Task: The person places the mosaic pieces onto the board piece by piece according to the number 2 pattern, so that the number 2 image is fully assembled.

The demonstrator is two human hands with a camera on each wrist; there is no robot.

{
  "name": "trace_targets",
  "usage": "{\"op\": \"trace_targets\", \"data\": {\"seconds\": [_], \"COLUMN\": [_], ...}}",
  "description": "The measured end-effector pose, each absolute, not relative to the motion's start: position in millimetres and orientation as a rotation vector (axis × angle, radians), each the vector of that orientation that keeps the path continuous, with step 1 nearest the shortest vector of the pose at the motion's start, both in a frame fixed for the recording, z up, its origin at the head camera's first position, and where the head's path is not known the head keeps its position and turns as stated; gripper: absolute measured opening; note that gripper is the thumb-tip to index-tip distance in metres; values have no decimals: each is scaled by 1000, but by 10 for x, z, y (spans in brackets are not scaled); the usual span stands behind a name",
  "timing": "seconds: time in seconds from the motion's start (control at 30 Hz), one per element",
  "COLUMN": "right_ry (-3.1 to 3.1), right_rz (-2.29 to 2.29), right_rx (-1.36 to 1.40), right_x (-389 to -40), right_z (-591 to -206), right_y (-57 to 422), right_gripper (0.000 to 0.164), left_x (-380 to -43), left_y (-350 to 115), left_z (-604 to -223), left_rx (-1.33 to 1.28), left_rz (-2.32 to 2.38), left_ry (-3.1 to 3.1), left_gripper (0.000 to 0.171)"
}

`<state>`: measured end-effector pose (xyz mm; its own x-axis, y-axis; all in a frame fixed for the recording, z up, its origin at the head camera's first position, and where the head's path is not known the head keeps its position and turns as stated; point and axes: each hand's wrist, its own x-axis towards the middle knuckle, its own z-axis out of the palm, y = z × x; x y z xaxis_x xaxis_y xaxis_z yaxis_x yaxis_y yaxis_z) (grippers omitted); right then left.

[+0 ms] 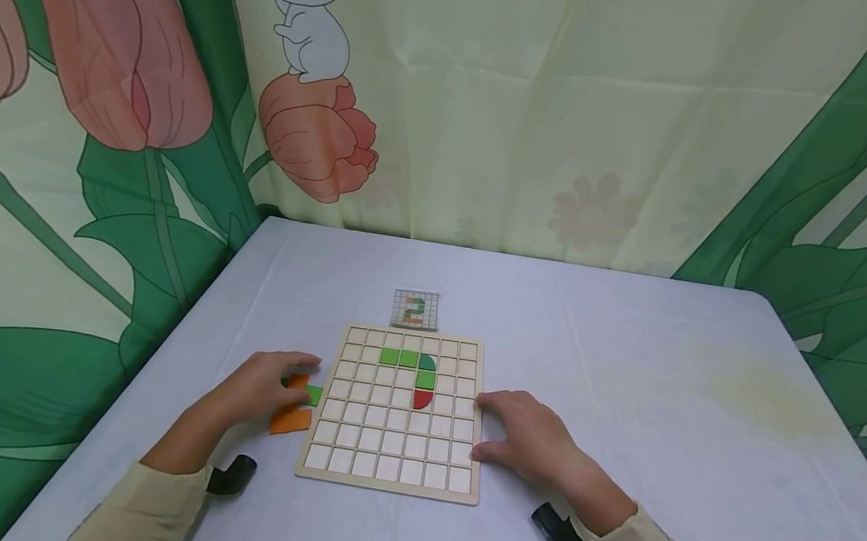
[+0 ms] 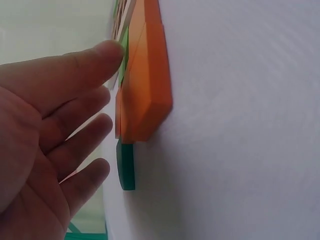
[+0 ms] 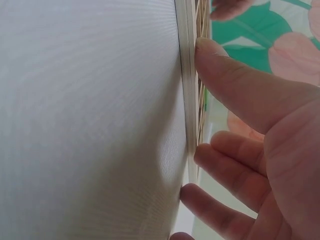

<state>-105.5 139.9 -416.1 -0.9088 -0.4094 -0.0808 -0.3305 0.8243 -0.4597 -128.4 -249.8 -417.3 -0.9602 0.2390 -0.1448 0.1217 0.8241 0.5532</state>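
A wooden grid board (image 1: 385, 485) lies on the table, tilted slightly in the head view. Light green squares (image 1: 408, 358), a dark green rounded piece (image 1: 427, 362) and a red rounded piece (image 1: 423, 399) sit in its upper cells. Over loose tiles at the board's left side, my left hand (image 1: 251, 388) hovers with relaxed, spread fingers. Below it are orange tiles (image 2: 161, 75), a light green tile (image 1: 314, 395) and a dark green piece (image 2: 127, 167); its thumb tip overlaps the light green one in the left wrist view. My right hand (image 1: 531, 435) rests its thumb and fingertips along the board's right edge.
A small card (image 1: 414, 310) with a coloured figure on a grid lies just beyond the board's far edge. White cloth (image 1: 655, 396) covers the table. A printed curtain (image 1: 484, 142) hangs behind the table's far edge.
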Motion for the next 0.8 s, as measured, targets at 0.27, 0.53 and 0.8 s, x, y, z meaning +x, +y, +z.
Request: {"op": "trace_targets", "data": {"seconds": [0.27, 0.53, 0.8], "right_ry": [2837, 2840, 2840], "right_rz": [-667, -664, -650], "right_rx": [-583, -584, -581], "right_x": [-1050, -1050, -1056], "right_z": [-4177, -4183, -4169], "right_y": [1406, 1402, 1394], "right_gripper": [62, 62, 62], "left_x": [-1283, -1307, -1332], "left_y": [-2492, -2477, -2446], "left_z": [-4166, -4160, -4170], "left_rx": [278, 233, 212], "left_rz": [824, 807, 795], "left_ry": [2799, 2788, 2798], "left_gripper": [36, 25, 22]}}
